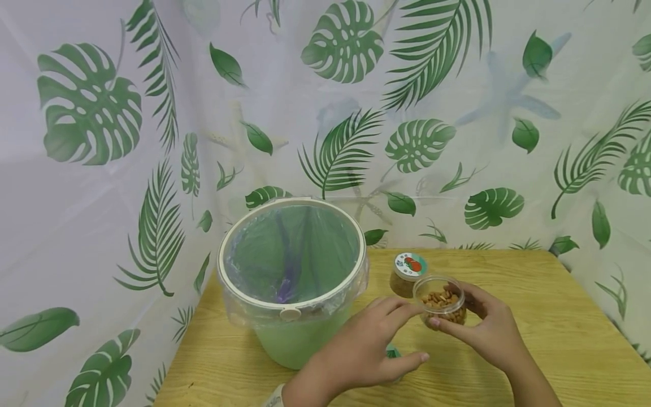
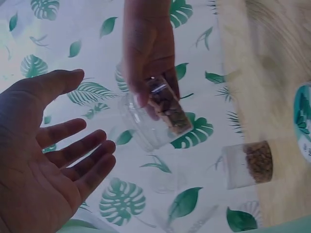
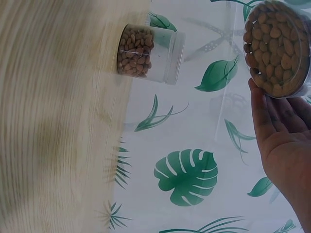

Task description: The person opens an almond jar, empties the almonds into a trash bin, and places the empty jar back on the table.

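My right hand [image 1: 490, 328] grips a clear plastic jar [image 1: 429, 311] by its side, thumb in front and fingers behind. The jar is uncapped, tilted, and partly filled with almonds [image 3: 278, 48]. My left hand [image 1: 373, 342] hovers just left of it, fingers spread and holding nothing; in the left wrist view its palm faces the jar. Beneath the left hand, a green and white lid [image 1: 393, 351] lies on the table, mostly hidden. A second jar of almonds [image 3: 136, 52] stands behind the held one, topped by a lid with a tomato picture [image 1: 411, 264].
A pale green bucket [image 1: 300, 345] with a cream rim and a clear plastic liner stands on the wooden table [image 1: 554, 345], left of my hands. Leaf-print cloth [image 1: 356, 226] hangs behind and along the left side.
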Motion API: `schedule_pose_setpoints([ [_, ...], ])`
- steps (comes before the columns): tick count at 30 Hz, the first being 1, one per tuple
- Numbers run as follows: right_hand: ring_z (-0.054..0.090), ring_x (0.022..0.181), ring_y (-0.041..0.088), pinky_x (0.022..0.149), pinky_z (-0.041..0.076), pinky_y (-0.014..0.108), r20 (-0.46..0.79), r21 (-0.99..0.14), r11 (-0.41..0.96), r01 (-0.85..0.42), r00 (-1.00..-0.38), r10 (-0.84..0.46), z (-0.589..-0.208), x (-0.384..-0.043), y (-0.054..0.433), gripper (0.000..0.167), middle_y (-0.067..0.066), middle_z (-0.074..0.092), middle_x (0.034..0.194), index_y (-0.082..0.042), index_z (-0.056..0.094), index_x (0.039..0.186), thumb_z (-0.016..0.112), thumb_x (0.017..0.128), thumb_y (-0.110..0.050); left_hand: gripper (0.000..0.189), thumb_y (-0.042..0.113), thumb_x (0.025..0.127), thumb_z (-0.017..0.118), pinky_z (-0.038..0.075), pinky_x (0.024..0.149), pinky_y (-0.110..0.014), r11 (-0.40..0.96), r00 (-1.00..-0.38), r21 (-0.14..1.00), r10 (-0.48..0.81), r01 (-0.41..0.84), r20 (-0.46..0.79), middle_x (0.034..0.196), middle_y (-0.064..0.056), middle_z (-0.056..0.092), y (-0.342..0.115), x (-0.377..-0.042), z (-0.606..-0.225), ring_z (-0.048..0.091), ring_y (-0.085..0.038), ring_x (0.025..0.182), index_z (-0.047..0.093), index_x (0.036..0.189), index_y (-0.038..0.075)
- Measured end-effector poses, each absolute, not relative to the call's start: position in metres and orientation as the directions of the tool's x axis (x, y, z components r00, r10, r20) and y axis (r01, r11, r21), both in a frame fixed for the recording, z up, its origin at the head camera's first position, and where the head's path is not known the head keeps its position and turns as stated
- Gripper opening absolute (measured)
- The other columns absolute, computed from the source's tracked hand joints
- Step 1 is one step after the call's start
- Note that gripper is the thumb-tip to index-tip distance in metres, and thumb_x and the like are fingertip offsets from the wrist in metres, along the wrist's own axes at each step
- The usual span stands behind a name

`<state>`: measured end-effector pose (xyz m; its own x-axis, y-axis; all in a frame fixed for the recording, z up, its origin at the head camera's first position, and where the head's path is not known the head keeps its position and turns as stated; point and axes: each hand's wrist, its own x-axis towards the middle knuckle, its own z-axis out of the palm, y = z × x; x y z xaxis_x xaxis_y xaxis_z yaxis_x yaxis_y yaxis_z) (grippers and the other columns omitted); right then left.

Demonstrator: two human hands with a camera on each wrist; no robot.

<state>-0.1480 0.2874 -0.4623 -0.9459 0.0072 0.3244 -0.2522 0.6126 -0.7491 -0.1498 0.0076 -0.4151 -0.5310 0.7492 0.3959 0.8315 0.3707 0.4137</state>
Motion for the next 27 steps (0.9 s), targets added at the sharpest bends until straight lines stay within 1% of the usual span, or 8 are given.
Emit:
schedule_pose_setpoints([
  [5, 0.056, 0.114, -0.019, 0.094, 0.045, 0.002, 0.342, -0.743, 0.609, -0.276, -0.94, -0.008, -0.462, -0.148, 0.287, 0.074, 0.014, 0.071, 0.137, -0.008, 0.062, 0.147, 0.095, 0.082, -0.024, 0.061, 0.046, 0.104, 0.067, 0.047, 0.108, -0.016, 0.325, -0.479, 0.371, 0.732, 0.87, 0.484, 0.145, 0.004, 0.058, 0.005, -0.143, -0.397, 0.056, -0.007, 0.133, 0.049, 0.157, 0.019],
  [9, 0.057, 0.113, -0.018, 0.094, 0.045, 0.003, 0.338, -0.746, 0.608, -0.274, -0.941, -0.009, -0.462, -0.148, 0.286, 0.074, 0.014, 0.071, 0.137, -0.006, 0.062, 0.147, 0.095, 0.083, -0.025, 0.059, 0.04, 0.102, 0.072, 0.046, 0.113, -0.019, 0.283, -0.445, 0.356, 0.702, 0.891, 0.556, 0.143, 0.002, 0.059, -0.001, -0.136, -0.381, 0.056, -0.009, 0.134, 0.054, 0.153, 0.016],
  [11, 0.057, 0.113, -0.018, 0.094, 0.046, 0.003, 0.333, -0.747, 0.608, -0.268, -0.943, -0.007, -0.463, -0.148, 0.286, 0.075, 0.013, 0.071, 0.137, -0.006, 0.062, 0.147, 0.095, 0.083, -0.025, 0.058, 0.039, 0.1, 0.074, 0.046, 0.114, -0.022, 0.29, -0.422, 0.31, 0.686, 0.905, 0.593, 0.141, 0.001, 0.06, -0.005, -0.134, -0.374, 0.057, -0.011, 0.134, 0.057, 0.15, 0.016],
  [16, 0.058, 0.112, -0.017, 0.093, 0.046, 0.004, 0.329, -0.751, 0.605, -0.266, -0.944, -0.007, -0.466, -0.148, 0.287, 0.074, 0.013, 0.071, 0.136, -0.006, 0.062, 0.147, 0.094, 0.083, -0.023, 0.055, 0.042, 0.099, 0.073, 0.048, 0.114, -0.026, 0.374, -0.341, 0.096, 0.672, 0.922, 0.657, 0.139, 0.0, 0.062, -0.01, -0.131, -0.36, 0.06, -0.013, 0.131, 0.061, 0.146, 0.015],
  [18, 0.058, 0.112, -0.017, 0.093, 0.046, 0.004, 0.33, -0.75, 0.606, -0.266, -0.944, -0.006, -0.466, -0.147, 0.287, 0.074, 0.013, 0.072, 0.135, -0.006, 0.062, 0.147, 0.095, 0.083, -0.023, 0.053, 0.043, 0.099, 0.073, 0.049, 0.113, -0.027, 0.396, -0.326, 0.05, 0.67, 0.917, 0.668, 0.139, -0.001, 0.062, -0.013, -0.131, -0.355, 0.061, -0.014, 0.129, 0.064, 0.142, 0.014],
  [21, 0.058, 0.112, -0.017, 0.093, 0.046, 0.004, 0.33, -0.748, 0.61, -0.262, -0.944, -0.001, -0.464, -0.147, 0.286, 0.074, 0.012, 0.072, 0.135, -0.006, 0.063, 0.146, 0.095, 0.082, -0.024, 0.05, 0.043, 0.097, 0.075, 0.051, 0.111, -0.028, 0.42, -0.32, 0.021, 0.657, 0.907, 0.683, 0.138, -0.002, 0.064, -0.018, -0.131, -0.349, 0.063, -0.016, 0.126, 0.067, 0.136, 0.013],
  [25, 0.057, 0.112, -0.018, 0.093, 0.045, 0.003, 0.328, -0.748, 0.611, -0.257, -0.945, 0.005, -0.462, -0.147, 0.285, 0.075, 0.013, 0.072, 0.136, -0.007, 0.063, 0.146, 0.095, 0.081, -0.025, 0.048, 0.043, 0.096, 0.077, 0.053, 0.11, -0.033, 0.459, -0.344, 0.022, 0.633, 0.888, 0.694, 0.136, -0.005, 0.064, -0.032, -0.136, -0.339, 0.063, -0.02, 0.126, 0.069, 0.131, 0.012],
  [27, 0.057, 0.112, -0.018, 0.093, 0.045, 0.003, 0.326, -0.753, 0.607, -0.254, -0.945, 0.008, -0.461, -0.147, 0.285, 0.075, 0.014, 0.071, 0.135, -0.006, 0.063, 0.146, 0.096, 0.081, -0.026, 0.049, 0.043, 0.095, 0.078, 0.054, 0.11, -0.036, 0.483, -0.367, 0.035, 0.613, 0.875, 0.699, 0.137, -0.007, 0.064, -0.041, -0.139, -0.335, 0.063, -0.022, 0.127, 0.069, 0.132, 0.012],
])
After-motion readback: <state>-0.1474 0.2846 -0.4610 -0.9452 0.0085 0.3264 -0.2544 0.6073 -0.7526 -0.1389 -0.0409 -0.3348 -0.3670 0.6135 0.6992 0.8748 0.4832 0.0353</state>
